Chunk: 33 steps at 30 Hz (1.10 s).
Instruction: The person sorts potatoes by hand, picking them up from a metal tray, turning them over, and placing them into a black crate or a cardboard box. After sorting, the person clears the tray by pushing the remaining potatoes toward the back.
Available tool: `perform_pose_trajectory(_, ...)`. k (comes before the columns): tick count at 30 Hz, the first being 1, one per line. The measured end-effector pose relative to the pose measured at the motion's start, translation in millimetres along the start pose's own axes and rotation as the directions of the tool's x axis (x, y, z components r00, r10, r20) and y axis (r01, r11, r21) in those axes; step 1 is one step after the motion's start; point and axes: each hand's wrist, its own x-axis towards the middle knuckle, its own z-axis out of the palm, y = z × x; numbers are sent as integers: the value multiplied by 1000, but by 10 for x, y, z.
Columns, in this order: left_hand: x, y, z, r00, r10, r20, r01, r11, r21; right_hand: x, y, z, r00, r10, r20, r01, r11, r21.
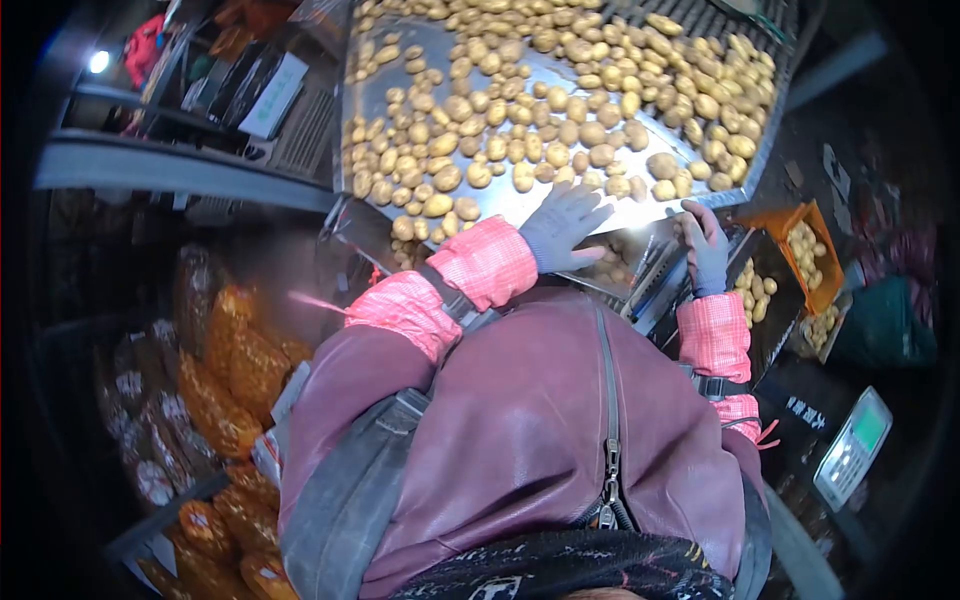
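Observation:
My left hand [565,227], in a grey work glove with a pink checked sleeve cuff, is at the near edge of a shiny metal sorting table [400,50]. Its fingers are spread and point toward the loose potatoes [523,178] just beyond them; it holds nothing that I can see. At the table's near right edge is my right hand [706,248], gloved the same way. Its fingers are loosely bent and apart from the thumb, with no potato visible in them. Potatoes lie thickly on the table, densest at the far right over dark slats [770,30].
To the right, an orange crate [812,262] holds potatoes, with more potatoes [755,292] beside it. A scale with a green display [855,448] stands lower right. Filled orange bags [235,345] are at the left, below a metal beam [180,170].

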Motion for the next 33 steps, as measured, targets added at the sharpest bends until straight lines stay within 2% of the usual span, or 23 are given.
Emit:
perform_pose_trajectory(2,-281,-99,-189,993,-110,31,109,994,13,62,-164,268,1000,9,24,-3,974,-226)
perform_pose_trajectory(3,-463,-156,-230,991,-130,-18,131,986,104,49,-282,425,999,-13,44,24,961,-275)
perform_pose_trajectory(4,-614,-200,-287,977,-211,6,205,957,203,82,-272,498,993,-93,78,113,939,-324)
perform_pose_trajectory(6,-901,-297,-384,950,-309,-53,313,926,211,153,-221,587,959,-243,145,281,868,-408)
perform_pose_trajectory(7,-975,-305,-449,934,-354,-54,357,909,214,142,-337,598,990,-83,117,130,865,-485)
perform_pose_trajectory(9,-1075,-284,-543,897,-438,-54,439,872,218,284,-307,492,941,-302,150,321,668,-671)
perform_pose_trajectory(10,-1113,-290,-516,899,-436,-38,432,870,236,359,-327,464,897,-400,190,397,537,-744)
perform_pose_trajectory(12,-1166,-298,-437,903,-429,-1,413,868,274,572,-305,295,850,-474,231,399,292,-869)
perform_pose_trajectory(14,-1155,-295,-446,912,-410,-20,400,875,272,701,-373,245,852,-439,285,358,92,-929)
perform_pose_trajectory(17,-1134,-314,-456,909,-416,-8,405,880,247,978,-302,291,905,-276,325,334,-14,-943)
perform_pose_trajectory(20,-1124,-288,-485,910,-414,-12,404,882,242,1119,-247,604,933,-178,312,305,-70,-950)
perform_pose_trajectory(23,-1103,-277,-496,911,-412,-21,404,881,247,1266,-188,674,939,-168,301,309,24,-951)
perform_pose_trajectory(26,-1101,-293,-492,915,-402,-35,399,888,230,1184,-311,710,960,-169,225,272,349,-897)
perform_pose_trajectory(29,-1105,-307,-525,919,-394,-26,391,898,200,1147,-352,712,977,-121,175,212,520,-828)
perform_pose_trajectory(32,-1100,-321,-543,920,-393,-17,390,906,166,1191,-335,730,935,-300,187,268,254,-930)
perform_pose_trajectory(33,-1100,-322,-544,922,-387,-26,387,910,151,1056,-572,904,938,-283,199,281,289,-915)
